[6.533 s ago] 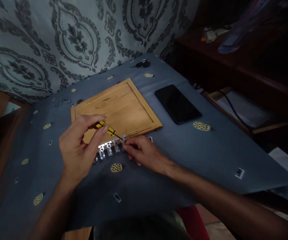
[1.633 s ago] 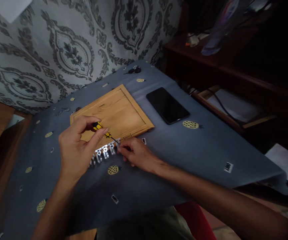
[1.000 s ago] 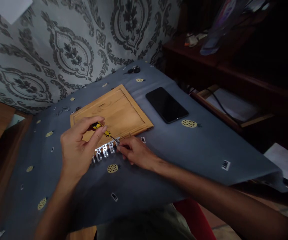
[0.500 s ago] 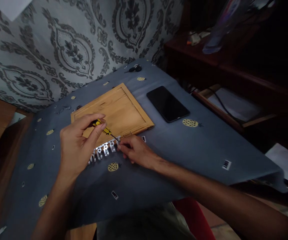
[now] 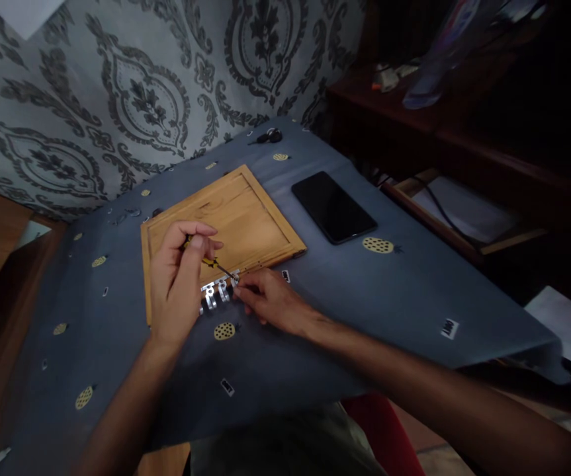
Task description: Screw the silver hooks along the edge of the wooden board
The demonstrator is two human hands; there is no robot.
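My left hand [image 5: 176, 284] is closed around the handle of a small yellow and black screwdriver [image 5: 210, 262]. Its shaft slants down to the right end of a shiny metal strip with hooks [image 5: 210, 292]. That strip runs along the near edge of a framed wooden board [image 5: 235, 208], which lies flat on the cloth. Right at the screwdriver's tip, the thumb and fingers of my right hand [image 5: 272, 294] are pinched together against the strip's end. Whatever they grip there is too small and covered to make out. My left hand hides the strip's left part.
A black smartphone [image 5: 333, 207] lies right of the board on the blue patterned tablecloth [image 5: 315, 390]. A small dark object [image 5: 269, 136] rests at the far corner. Beyond the table's right side are an open drawer [image 5: 464, 205] and a clear plastic bottle [image 5: 429, 79].
My left hand has shifted right and turned around the screwdriver handle, covering more of the handle and hooks. The screwdriver tip and my right hand stay in the same place.
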